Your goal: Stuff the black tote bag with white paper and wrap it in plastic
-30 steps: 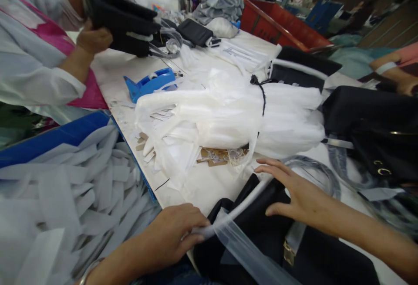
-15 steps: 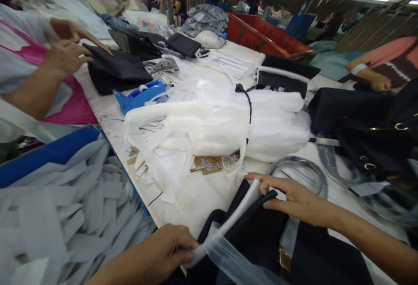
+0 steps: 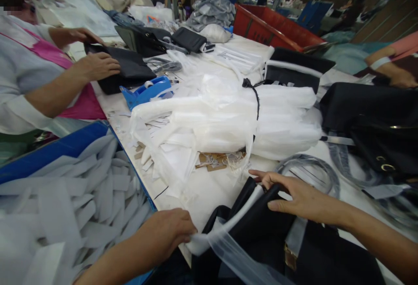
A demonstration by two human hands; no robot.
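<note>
A black bag (image 3: 333,250) lies at the front edge of the table, its gold clasp (image 3: 290,256) partly covered by a pale film. Along its opening runs a bent white foam tube (image 3: 240,217). My left hand (image 3: 170,230) pinches the tube's near end. At the far end, my right hand (image 3: 297,198) is closed on the bag's rim beside the tube, thumb on the near side and fingers behind. A translucent plastic strip (image 3: 241,259) hangs over the bag's front. Beyond lies a bundle of white foam tubes (image 3: 222,123) tied with black cord.
To the left stands a blue bin (image 3: 65,145) full of pale grey strips. A blue tape dispenser (image 3: 146,91) sits near a co-worker's hands (image 3: 98,65) on a black bag. More black bags (image 3: 369,106) and coiled clear-wrapped straps (image 3: 310,167) lie right. A red cart (image 3: 274,28) stands behind.
The view has turned slightly left. My left hand shows more of its back, still at the tube's near end; the right hand keeps its hold. The co-worker's hands have shifted on their bag.
</note>
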